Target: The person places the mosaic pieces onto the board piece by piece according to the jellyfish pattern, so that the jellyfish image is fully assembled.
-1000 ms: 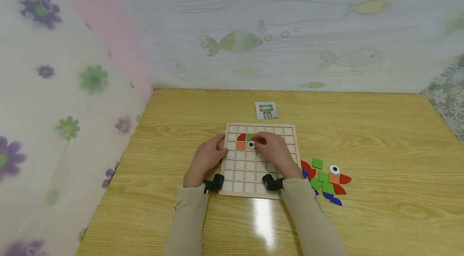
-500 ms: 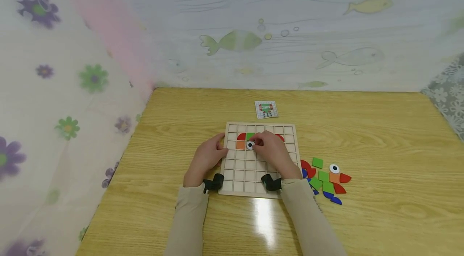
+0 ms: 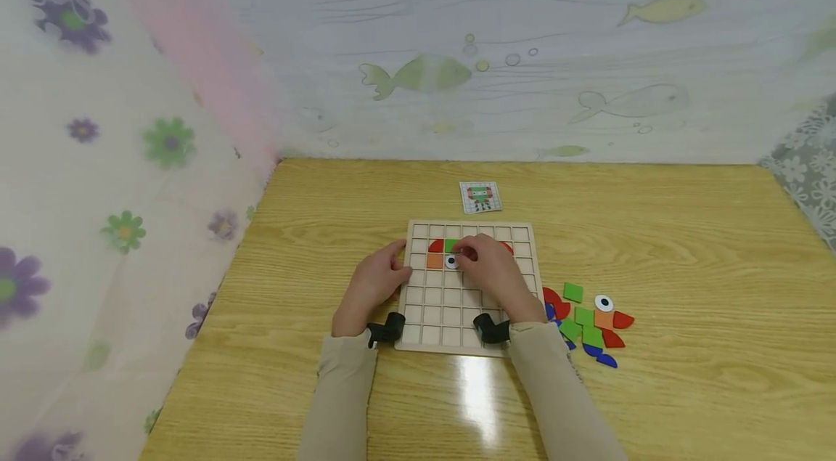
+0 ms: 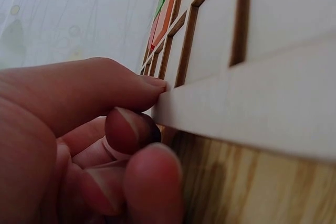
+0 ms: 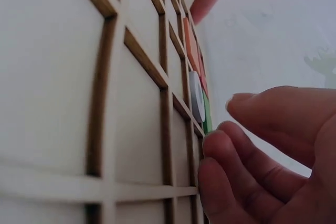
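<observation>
A wooden grid board (image 3: 431, 316) lies on the table. My left hand (image 3: 377, 278) holds its left edge, thumb (image 4: 152, 82) at the rim and the other fingers curled beside it. A round white eye tile (image 3: 451, 262) sits in a cell, right of an orange square (image 3: 434, 260) and below a green square (image 3: 451, 246). My right hand (image 3: 493, 268) hovers at the eye tile; in the right wrist view its thumb and fingers stand apart, off the tile (image 5: 197, 97). Red quarter-round tiles (image 3: 436, 247) sit in the same upper row, one partly hidden by this hand.
Right of the board lies a loose group of tiles: green squares (image 3: 573, 292), red and blue rounded pieces (image 3: 607, 360), an orange square (image 3: 604, 320) and another eye tile (image 3: 604, 303). A small pattern card (image 3: 480, 197) lies behind the board. Walls stand behind and left.
The eye tile has shifted slightly left and settled into its cell, and my right fingers have come off it. My left hand has stayed at the board's edge.
</observation>
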Tool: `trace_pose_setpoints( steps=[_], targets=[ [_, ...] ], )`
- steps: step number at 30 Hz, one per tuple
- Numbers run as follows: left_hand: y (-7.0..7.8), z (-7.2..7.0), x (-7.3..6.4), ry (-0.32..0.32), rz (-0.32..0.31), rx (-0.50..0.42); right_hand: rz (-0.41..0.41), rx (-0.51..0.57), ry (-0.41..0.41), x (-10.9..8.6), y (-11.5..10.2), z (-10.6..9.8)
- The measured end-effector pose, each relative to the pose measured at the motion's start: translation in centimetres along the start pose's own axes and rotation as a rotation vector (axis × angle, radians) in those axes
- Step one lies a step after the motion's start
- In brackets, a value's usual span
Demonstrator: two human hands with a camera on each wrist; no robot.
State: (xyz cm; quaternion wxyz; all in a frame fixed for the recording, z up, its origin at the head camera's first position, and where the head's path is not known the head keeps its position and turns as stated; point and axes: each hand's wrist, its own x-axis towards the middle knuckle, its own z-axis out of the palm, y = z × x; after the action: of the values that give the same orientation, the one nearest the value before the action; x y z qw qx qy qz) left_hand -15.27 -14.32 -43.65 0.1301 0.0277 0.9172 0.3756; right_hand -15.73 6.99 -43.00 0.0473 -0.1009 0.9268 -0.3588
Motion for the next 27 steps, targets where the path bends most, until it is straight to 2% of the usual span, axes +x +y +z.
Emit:
trace_pose_setpoints(
  steps=[8,13,27],
  targets=[
    [0.0,-0.1,0.0,0.006,0.004,-0.005,-0.060,0.027,0.037,-0.5,-0.1,-1.5],
    [-0.2,-0.1,0.0,0.006,0.003,-0.005,-0.063,0.010,0.009,-1.6,0.5,-2.8],
    [-0.3,0.1,-0.1,0.008,0.012,-0.025,-0.036,-0.132,-0.018,-6.4,5.2,-6.6]
  ],
)
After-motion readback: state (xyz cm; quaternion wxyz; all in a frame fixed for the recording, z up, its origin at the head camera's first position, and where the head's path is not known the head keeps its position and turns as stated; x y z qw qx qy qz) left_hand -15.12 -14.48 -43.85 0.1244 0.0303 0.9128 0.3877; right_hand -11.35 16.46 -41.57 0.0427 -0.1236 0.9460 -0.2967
